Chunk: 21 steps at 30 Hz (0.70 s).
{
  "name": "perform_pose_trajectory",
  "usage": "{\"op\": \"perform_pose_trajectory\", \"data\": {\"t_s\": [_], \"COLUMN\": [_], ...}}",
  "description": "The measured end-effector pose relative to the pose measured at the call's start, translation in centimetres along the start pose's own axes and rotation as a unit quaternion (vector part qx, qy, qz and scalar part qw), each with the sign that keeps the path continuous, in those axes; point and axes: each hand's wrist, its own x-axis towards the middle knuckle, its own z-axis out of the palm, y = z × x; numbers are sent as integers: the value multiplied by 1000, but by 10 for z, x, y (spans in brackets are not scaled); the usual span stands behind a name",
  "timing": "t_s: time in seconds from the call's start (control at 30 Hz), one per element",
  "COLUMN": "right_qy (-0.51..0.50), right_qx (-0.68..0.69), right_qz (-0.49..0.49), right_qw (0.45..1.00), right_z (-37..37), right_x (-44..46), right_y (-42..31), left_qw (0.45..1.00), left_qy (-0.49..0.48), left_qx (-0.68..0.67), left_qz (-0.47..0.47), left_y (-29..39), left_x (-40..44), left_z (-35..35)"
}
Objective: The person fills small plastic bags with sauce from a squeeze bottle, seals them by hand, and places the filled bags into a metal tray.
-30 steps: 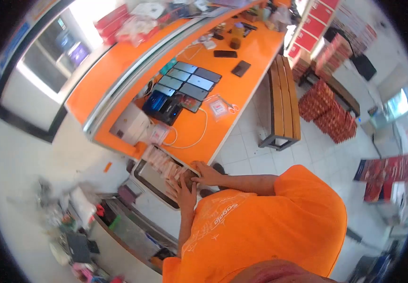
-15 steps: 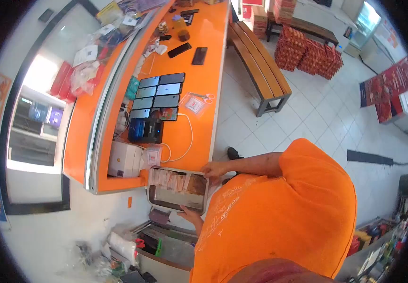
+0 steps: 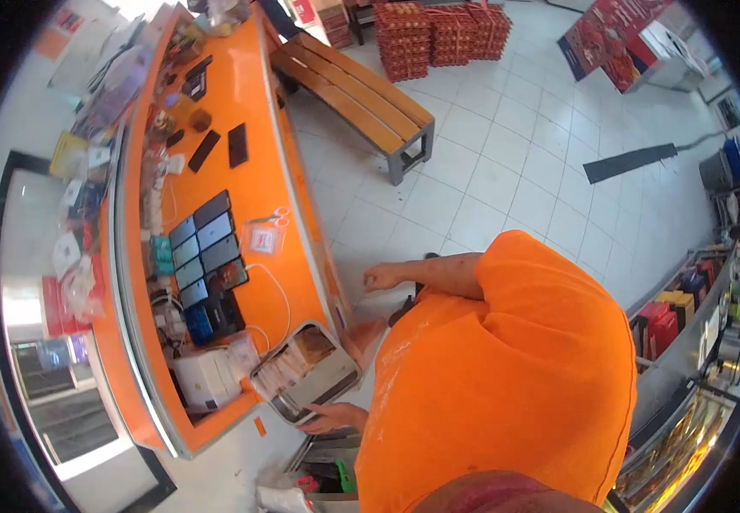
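Observation:
A rectangular metal tin (image 3: 323,389) sits tilted at the near end of the orange counter, holding rows of paper slips that look like banknotes (image 3: 288,363). My left hand (image 3: 336,417) grips the tin's near rim, thumb and fingers at its edge. Away from the tin, my right hand (image 3: 380,276) is over the floor beside the counter, its fingers curled in. Whether anything small is inside that hand, I cannot make out. Close by the tin, a dark box-shaped device (image 3: 216,321) and a cluster of several phones (image 3: 203,244) lie on the counter.
On the orange counter (image 3: 288,295) are scissors (image 3: 281,216), a small clear packet (image 3: 263,239), a white cable and two dark phones. A white box (image 3: 203,376) stands beside the tin. Past the counter are a wooden bench (image 3: 353,90) and stacked red egg trays (image 3: 404,43).
My right hand has left the tin's edge and moved away from it. The tin now sits at a different angle, my left hand still on it. The camera view has turned.

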Motion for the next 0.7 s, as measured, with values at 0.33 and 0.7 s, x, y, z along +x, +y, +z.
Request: {"op": "perform_pose_trajectory", "data": {"t_s": [0.33,0.7], "right_qy": [-114,-100], "right_qx": [73,196], "right_qz": [313,432], "right_qw": [940,875], "right_z": [-73,-147], "right_x": [-234,-459], "right_y": [270,367], "left_qw": [903,733], "left_qy": [-112,-396], "left_qx": [-283,-422], "left_qz": [305,358], "left_y": [239,445], "left_x": [-107,-410], "left_z": [85,165]}}
